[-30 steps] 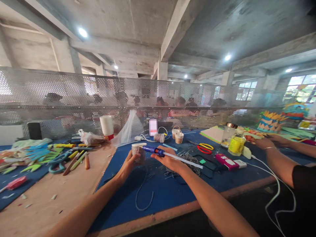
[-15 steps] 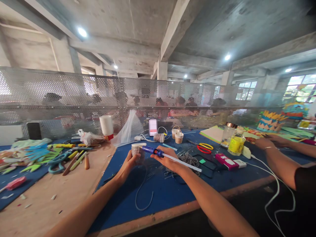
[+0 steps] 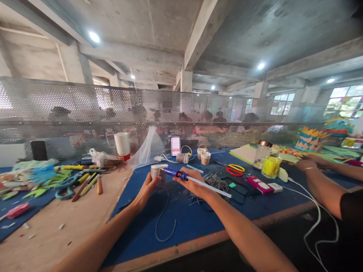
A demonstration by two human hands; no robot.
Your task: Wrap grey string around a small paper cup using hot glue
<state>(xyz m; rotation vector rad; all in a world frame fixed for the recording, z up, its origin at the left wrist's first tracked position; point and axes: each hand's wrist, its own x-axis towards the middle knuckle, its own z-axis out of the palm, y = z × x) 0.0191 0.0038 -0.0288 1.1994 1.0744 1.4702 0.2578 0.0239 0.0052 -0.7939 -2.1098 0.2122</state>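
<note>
My left hand [image 3: 151,186] is closed round a small paper cup [image 3: 158,171] wrapped with cord. In my right hand [image 3: 193,186] is a blue hot glue gun [image 3: 175,173], its nozzle at the cup's side, touching or very close. A long white glue stick [image 3: 211,187] sticks out of its back end towards my forearm. From below the cup a loose grey cord [image 3: 156,223] trails in a curve over the blue mat [image 3: 195,223]. Beyond my right hand lies a tangle of grey cord [image 3: 218,183].
Red-and-yellow scissors [image 3: 235,170], two small baskets [image 3: 205,157], a phone [image 3: 175,146] and a bottle of yellow liquid [image 3: 271,162] stand or lie farther back. Stacked paper cups [image 3: 122,144] and blue scissors [image 3: 66,186] are at left. A co-worker's arms [image 3: 323,181] reach in from the right.
My hands, the cup and the glue gun look almost unmoved. The co-worker's arms at right have shifted slightly.
</note>
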